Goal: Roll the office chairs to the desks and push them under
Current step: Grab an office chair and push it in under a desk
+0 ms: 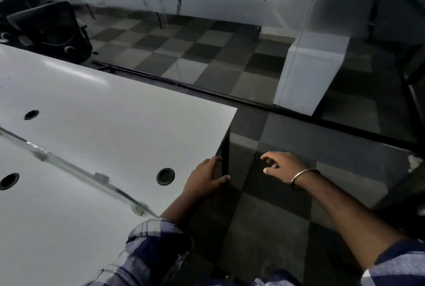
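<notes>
Resting left hand (207, 177) at desk (115, 111) edge, right hand (279, 166) loose, empty

Overall light: dim and cool, the checkered floor (264, 216) lying mostly in shadow.
Glare: a soft bright streak is showing on the white desk top (96, 111), far left.
Reflections: the glass partition (305, 39) is throwing pale streaks.
Blur: top-left corner and the dark chairs (48, 25) are smearing.
Distortion: straight edges are bowing toward the frame borders.
</notes>
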The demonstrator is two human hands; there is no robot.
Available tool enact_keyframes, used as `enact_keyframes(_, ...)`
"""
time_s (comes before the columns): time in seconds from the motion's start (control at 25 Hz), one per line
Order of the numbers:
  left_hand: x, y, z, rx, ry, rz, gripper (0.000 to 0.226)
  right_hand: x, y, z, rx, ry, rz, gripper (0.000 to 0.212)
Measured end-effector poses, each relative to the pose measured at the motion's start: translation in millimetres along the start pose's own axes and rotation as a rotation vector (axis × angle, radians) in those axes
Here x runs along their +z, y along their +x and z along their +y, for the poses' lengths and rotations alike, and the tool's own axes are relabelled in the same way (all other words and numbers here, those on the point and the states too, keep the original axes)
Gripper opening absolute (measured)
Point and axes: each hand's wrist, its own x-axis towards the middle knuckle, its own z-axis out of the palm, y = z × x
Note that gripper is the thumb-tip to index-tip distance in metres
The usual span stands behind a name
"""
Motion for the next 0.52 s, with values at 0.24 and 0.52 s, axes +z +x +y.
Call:
enact_keyframes(0.24, -2, 137, 25, -0.122, -0.056, 0.132, 0.061, -71, 155, 43, -0.130, -0.035, -0.035, 0.039)
enact_keyframes(0.52, -13, 241, 58, -0.311, -0.119, 0.271, 0.060, -164, 297, 64, -0.295, -0.152, -0.144, 0.041)
